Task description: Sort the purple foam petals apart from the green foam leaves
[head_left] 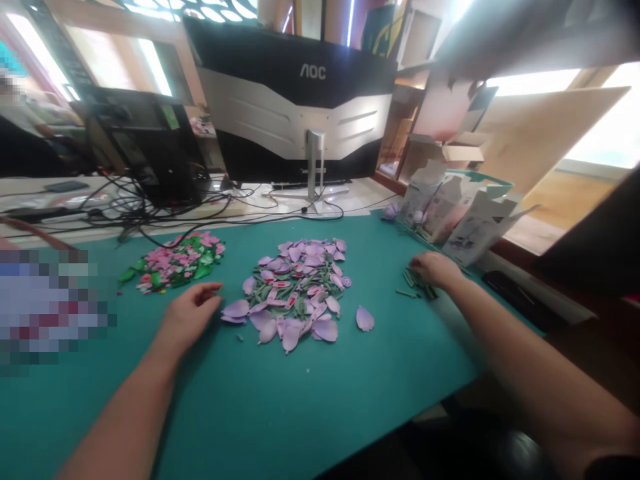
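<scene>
My left hand [191,311] rests on the teal mat [280,400], fingers loosely curled with nothing in them, just left of a pile of purple petals and green pieces [299,287]. One purple petal [365,319] lies apart to the pile's right. My right hand [436,269] reaches to the right side of the mat, palm down over a small bunch of green stems [416,281]. Its fingers press down on them; I cannot see whether they grip one.
A heap of pink and green flower parts [173,261] lies at the back left. A monitor [295,107] stands behind on its stand, with tangled cables [125,207] beside it. Opened cartons [453,207] stand at the right, next to finished purple flowers [390,212].
</scene>
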{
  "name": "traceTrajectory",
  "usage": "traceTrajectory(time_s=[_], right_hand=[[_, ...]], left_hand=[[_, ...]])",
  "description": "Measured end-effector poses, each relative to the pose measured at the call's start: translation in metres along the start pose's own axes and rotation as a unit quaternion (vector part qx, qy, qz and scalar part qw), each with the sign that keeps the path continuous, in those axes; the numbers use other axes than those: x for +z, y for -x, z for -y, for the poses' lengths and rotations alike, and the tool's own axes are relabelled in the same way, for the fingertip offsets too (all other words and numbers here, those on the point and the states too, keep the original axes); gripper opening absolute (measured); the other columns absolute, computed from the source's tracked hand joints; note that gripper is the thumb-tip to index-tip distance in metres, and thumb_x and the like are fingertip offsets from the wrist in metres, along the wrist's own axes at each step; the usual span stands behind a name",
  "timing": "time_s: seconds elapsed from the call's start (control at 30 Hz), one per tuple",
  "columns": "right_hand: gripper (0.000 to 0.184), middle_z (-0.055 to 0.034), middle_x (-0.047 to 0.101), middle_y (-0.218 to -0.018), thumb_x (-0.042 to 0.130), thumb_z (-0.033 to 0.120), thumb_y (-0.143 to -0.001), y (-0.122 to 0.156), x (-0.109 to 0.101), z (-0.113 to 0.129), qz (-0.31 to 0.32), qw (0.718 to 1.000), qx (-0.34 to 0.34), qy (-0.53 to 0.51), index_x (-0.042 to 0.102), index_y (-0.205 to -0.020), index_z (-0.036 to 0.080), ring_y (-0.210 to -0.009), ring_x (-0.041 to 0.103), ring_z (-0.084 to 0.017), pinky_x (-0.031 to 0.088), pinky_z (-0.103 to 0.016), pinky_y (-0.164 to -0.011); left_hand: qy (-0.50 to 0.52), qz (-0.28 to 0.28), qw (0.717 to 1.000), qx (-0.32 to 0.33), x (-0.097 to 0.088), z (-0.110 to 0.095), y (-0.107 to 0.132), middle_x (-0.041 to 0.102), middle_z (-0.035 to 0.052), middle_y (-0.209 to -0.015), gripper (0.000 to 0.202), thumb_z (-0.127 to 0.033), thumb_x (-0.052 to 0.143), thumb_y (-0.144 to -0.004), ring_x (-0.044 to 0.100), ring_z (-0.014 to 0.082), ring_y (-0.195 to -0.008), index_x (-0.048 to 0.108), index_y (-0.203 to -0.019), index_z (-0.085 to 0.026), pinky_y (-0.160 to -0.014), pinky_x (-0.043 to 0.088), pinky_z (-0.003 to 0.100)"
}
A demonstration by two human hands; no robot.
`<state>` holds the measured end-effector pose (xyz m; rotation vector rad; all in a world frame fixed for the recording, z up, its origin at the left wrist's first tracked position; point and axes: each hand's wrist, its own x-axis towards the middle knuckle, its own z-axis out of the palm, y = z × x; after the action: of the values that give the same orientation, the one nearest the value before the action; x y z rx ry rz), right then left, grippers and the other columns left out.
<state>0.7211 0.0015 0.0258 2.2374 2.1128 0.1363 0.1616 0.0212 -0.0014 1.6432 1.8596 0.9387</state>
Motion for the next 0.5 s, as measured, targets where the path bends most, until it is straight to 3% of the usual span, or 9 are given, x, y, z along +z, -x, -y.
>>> traceTrajectory(time_s=[0.2,0.37,0.5], right_hand=[[0.034,-0.0136,0.062,-0.119,0.049,0.042,-0.093,0.028,0.015,0.045,-0.078,0.987,-0.139,-0.021,0.066,-0.112,0.02,-0.108,0.054,-0.03,0.041,-0.041,-0.094],[0.029,-0.0136,0.063,-0.115,0.044,0.037,-0.093,0.032,0.044,0.043,-0.108,0.986,-0.124,-0.002,0.065,-0.106,0.021,-0.105,0.054,-0.032,0.042,-0.045,-0.088],[0.03,-0.016,0.064,-0.11,0.041,0.033,-0.092,0.009,0.049,0.035,-0.139,0.983,-0.118,-0.021,0.067,-0.102,0.02,-0.097,0.056,-0.032,0.044,-0.044,-0.084]], left_hand=[[0.003,-0.003,1.0,0.004,0.004,-0.001,0.003,0.069,0.0033,-0.089,0.048,-0.044,0.061,-0.07,0.063,0.0217,-0.081,0.069,-0.111,-0.019,-0.075,0.047,0.03],[-0.007,-0.006,1.0,0.024,0.003,-0.007,0.01,0.067,0.0044,-0.085,0.044,-0.039,0.058,-0.073,0.062,0.0217,-0.079,0.069,-0.109,-0.016,-0.075,0.047,0.032],[-0.016,-0.015,0.999,0.032,0.006,-0.011,0.017,0.068,0.0044,-0.082,0.037,-0.028,0.056,-0.075,0.062,0.0207,-0.078,0.068,-0.108,-0.015,-0.076,0.047,0.032]])
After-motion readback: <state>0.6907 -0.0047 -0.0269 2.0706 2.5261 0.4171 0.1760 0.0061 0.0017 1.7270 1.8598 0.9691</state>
